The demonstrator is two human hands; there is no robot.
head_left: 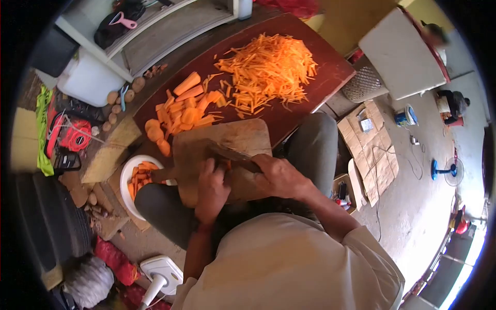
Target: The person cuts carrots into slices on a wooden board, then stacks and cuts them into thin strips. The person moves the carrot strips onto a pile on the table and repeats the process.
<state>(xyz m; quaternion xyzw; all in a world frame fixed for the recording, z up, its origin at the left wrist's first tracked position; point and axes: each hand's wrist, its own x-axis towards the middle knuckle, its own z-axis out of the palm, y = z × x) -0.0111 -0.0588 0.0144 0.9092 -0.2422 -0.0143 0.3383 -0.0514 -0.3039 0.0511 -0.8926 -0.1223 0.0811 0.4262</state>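
Observation:
A wooden cutting board point(248, 132) rests across my lap. My right hand point(283, 178) is closed around the handle of a knife point(227, 153), whose dark blade lies over the board, pointing left. Beside the blade, my left hand point(213, 187) has its fingers curled down on a piece of carrot point(226, 164), mostly hidden by the fingers and knife. Beyond the board, thick carrot pieces point(181, 111) lie on a dark red table point(328, 67). Farther back on it rises a large heap of carrot strips point(274, 70).
Left of my knee stands a white bowl point(125, 181) with carrot pieces. Flattened cardboard point(380, 160) lies on the floor to the right, near a blue fan point(448, 170). A metal shelf point(170, 36) stands at the back left. Another person point(455, 103) is far right.

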